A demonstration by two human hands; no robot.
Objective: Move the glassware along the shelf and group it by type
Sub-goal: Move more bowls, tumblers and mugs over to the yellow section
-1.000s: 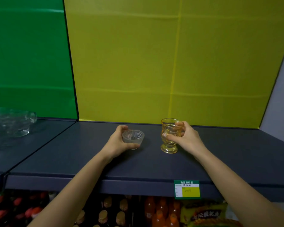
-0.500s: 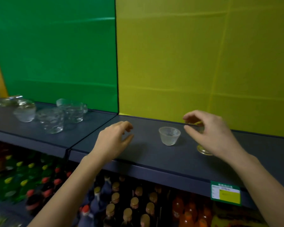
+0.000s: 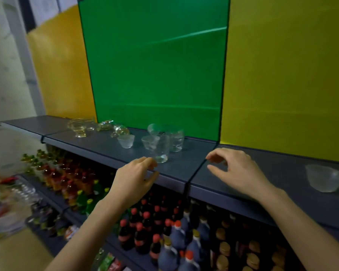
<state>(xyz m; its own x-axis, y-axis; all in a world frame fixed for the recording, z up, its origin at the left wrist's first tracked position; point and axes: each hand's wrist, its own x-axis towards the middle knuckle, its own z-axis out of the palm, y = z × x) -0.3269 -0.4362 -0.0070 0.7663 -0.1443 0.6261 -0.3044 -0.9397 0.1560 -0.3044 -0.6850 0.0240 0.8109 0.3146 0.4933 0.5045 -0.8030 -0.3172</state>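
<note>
A dark shelf runs across the view. Clear tumblers and a second clear glass stand before the green panel, with a small frosted cup to their left. Amber glassware clusters further left. A small frosted bowl sits alone at the far right. My left hand hovers at the shelf's front edge just below the nearest tumbler, fingers apart, empty. My right hand hovers over the shelf to the right of the seam, fingers curled apart, empty.
Green and yellow back panels rise behind the shelf. Lower shelves hold red-capped dark bottles, blue bottles and orange and green drinks. Floor shows at lower left.
Both hands have let go of the small bowl and the amber goblet. The view has swung left; the hands now hover near the clear glasses and the bowl lies at far right.
</note>
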